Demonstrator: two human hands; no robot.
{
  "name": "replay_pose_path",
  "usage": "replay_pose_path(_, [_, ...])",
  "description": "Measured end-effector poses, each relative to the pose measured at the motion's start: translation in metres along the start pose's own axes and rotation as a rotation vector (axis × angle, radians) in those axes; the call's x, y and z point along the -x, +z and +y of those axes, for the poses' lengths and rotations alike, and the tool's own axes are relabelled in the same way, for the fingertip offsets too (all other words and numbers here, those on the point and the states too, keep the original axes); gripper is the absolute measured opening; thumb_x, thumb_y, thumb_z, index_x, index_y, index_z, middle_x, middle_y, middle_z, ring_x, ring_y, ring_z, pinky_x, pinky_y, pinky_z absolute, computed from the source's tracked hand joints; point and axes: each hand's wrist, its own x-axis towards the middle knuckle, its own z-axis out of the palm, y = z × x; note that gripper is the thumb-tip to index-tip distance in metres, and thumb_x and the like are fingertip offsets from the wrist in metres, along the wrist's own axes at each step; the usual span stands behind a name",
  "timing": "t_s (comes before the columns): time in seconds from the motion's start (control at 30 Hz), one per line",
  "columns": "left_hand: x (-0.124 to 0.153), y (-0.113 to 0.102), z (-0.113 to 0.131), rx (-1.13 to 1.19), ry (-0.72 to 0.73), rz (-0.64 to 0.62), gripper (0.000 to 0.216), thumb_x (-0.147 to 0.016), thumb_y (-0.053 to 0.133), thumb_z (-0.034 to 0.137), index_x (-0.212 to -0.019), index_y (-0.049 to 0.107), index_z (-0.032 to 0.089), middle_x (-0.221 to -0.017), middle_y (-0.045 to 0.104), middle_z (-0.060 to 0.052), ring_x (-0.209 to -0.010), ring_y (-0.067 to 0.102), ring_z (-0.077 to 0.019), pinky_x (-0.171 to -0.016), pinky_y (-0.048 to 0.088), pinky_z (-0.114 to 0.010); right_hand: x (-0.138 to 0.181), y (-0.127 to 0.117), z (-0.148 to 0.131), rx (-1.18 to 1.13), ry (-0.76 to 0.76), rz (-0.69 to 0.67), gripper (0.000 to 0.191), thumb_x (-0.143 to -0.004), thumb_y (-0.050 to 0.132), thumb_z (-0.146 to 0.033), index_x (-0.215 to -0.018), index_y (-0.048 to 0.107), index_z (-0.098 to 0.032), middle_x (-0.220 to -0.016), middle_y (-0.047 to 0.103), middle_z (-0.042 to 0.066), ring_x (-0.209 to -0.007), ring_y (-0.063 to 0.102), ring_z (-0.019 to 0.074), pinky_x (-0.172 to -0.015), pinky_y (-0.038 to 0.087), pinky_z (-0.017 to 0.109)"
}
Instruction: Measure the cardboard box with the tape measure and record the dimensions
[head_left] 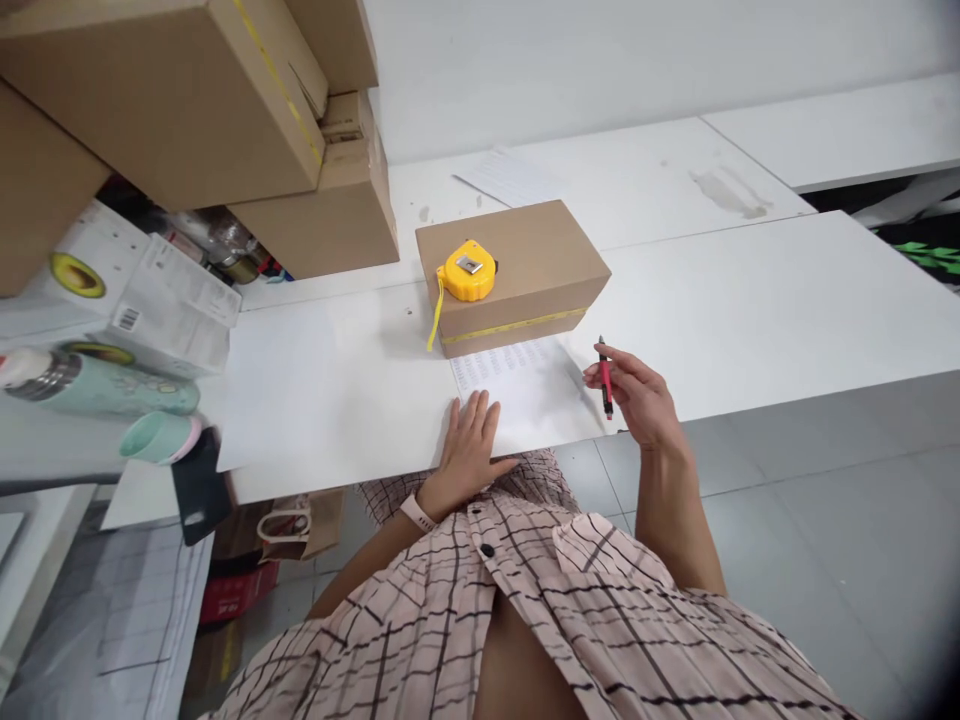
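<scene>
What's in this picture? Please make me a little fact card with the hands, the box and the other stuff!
Left hand: spread flat at the left edge of a printed sheet
Right hand: holding a red-and-black pen
Box: brown, yellow strip along its front
On the box: yellow tape measure
Far left: green bottle on its side

I can read no words over my feed: rows on the printed sheet (529,385) are too small, print around the barcode (129,318) on the avocado carton (154,285) too blurred.
</scene>
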Motion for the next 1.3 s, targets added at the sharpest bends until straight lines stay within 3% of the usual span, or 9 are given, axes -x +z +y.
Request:
replay_pose_path(0.07, [-0.008,-0.001,0.004,-0.016,0.02,-0.038,0.099,-0.086,0.067,0.063,-0.154,0.033,0.001,-0.164,0.027,-0.033,-0.156,0.02,-0.0449,-0.125,0.014,-0.067,0.011,0.009,-0.013,-0.181,-0.047,-0.099,0.043,-0.084,0.073,-0.037,-0.125,0.068,-0.027,-0.097,0.074,0.005,-0.091,0.069,0.0208,-0.089,0.054,0.041])
replay_pose_path(0.17, [-0.02,0.001,0.009,-0.015,0.044,-0.063,0.101,-0.084,0.072,0.056,-0.155,0.029,-0.001,-0.164,0.023,-0.035,-0.156,0.014,-0.0465,-0.125,0.014,-0.066,0.019,0.033,-0.027,-0.218,-0.103,-0.124,0.043,-0.076,0.084,-0.039,-0.116,0.07,-0.028,-0.086,0.072,0.001,-0.083,0.066,0.0182,-0.083,0.054,0.037])
replay_pose_path(0.27, [-0.029,0.005,0.015,0.017,0.047,-0.06,0.1,-0.083,0.074,0.048,-0.156,0.025,0.0,-0.165,0.019,-0.036,-0.156,0.01,-0.0472,-0.124,0.018,-0.065,0.012,0.062,-0.028,-0.188,-0.124,-0.057,0.033,-0.084,0.074,-0.056,-0.093,0.071,-0.024,-0.063,0.06,-0.002,-0.062,0.056,0.0137,-0.068,0.049,0.031])
replay_pose_path(0.37, [-0.033,0.007,0.019,0.046,0.038,-0.043,0.099,-0.081,0.075,0.044,-0.155,0.026,0.0,-0.165,0.018,-0.036,-0.156,0.008,-0.0483,-0.123,0.017,-0.066,-0.003,0.091,-0.017,-0.148,-0.088,-0.067,0.054,-0.09,0.053,-0.073,-0.077,0.067,-0.022,-0.053,0.049,-0.003,-0.053,0.047,0.0128,-0.061,0.045,0.03])
replay_pose_path(0.57, [-0.034,0.003,0.022,0.071,-0.001,-0.064,0.099,-0.078,0.078,0.049,-0.151,0.033,-0.001,-0.162,0.025,-0.038,-0.156,0.016,-0.0479,-0.124,0.02,-0.063,-0.03,0.129,0.016,-0.061,0.002,-0.284,0.056,-0.087,0.055,-0.075,-0.084,0.069,-0.021,-0.074,0.068,0.005,-0.073,0.065,0.0196,-0.076,0.052,0.034])
replay_pose_path(0.77, [-0.034,-0.002,0.022,0.083,-0.011,-0.085,0.099,-0.079,0.078,0.051,-0.151,0.035,-0.001,-0.16,0.031,-0.036,-0.152,0.027,-0.0473,-0.124,0.023,-0.061,-0.035,0.134,0.029,-0.009,-0.121,-0.21,0.038,-0.081,0.072,-0.058,-0.086,0.064,-0.021,-0.077,0.064,0.0,-0.07,0.057,0.0159,-0.068,0.047,0.031])
replay_pose_path(1.0, [-0.032,0.006,0.021,0.101,-0.02,-0.051,0.097,-0.076,0.08,0.05,-0.15,0.038,0.002,-0.162,0.03,-0.033,-0.154,0.023,-0.0468,-0.125,0.022,-0.06,-0.034,0.127,0.029,0.051,-0.056,-0.15,0.035,-0.087,0.065,-0.055,-0.076,0.055,-0.022,-0.059,0.051,-0.003,-0.054,0.046,0.0134,-0.055,0.038,0.031])
replay_pose_path(1.17, [-0.03,0.007,0.02,0.135,-0.027,-0.042,0.099,-0.078,0.078,0.052,-0.153,0.034,0.004,-0.163,0.028,-0.031,-0.155,0.022,-0.0464,-0.124,0.023,-0.063,-0.032,0.129,0.027,0.073,-0.122,-0.175,0.024,-0.083,0.067,-0.043,-0.079,0.056,-0.023,-0.067,0.053,-0.003,-0.063,0.048,0.014,-0.061,0.04,0.03])
replay_pose_path(1.3, [-0.029,0.004,0.021,0.136,-0.032,-0.044,0.096,-0.077,0.079,0.05,-0.151,0.038,0.004,-0.162,0.03,-0.031,-0.154,0.022,-0.0468,-0.124,0.024,-0.061,-0.028,0.13,0.025,0.095,-0.122,-0.162,0.028,-0.085,0.065,-0.042,-0.072,0.048,-0.024,-0.064,0.046,-0.005,-0.06,0.044,0.0132,-0.061,0.038,0.03])
